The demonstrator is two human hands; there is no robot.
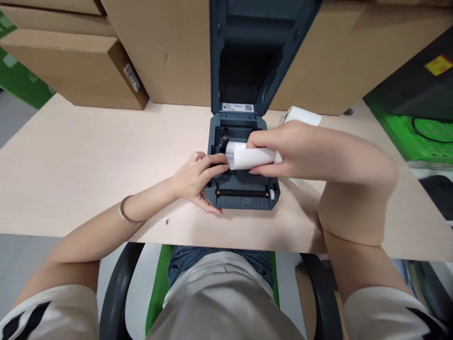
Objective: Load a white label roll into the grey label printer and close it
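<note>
A dark blue-grey printer (247, 202) stands on the table with its lid (264, 38) raised. Inside its bay, my right hand (272, 146) holds a white paper roll (247, 158) between thumb and fingers. My left hand (203, 177) rests on the printer's left side, fingers apart, its fingertips at the roll's left end and its thumb low on the casing. Whether those fingertips grip the roll is hard to tell. A black roller (242, 193) runs across the front of the printer. Behind my right hand lies another white roll (302, 115).
Cardboard boxes (71, 66) stand at the back left, and larger cardboard (170, 52) rises behind the printer. Off the table's right side are a green surface (399, 134) and a dark box (410, 85). The front edge of the table (88, 156) is close to my body.
</note>
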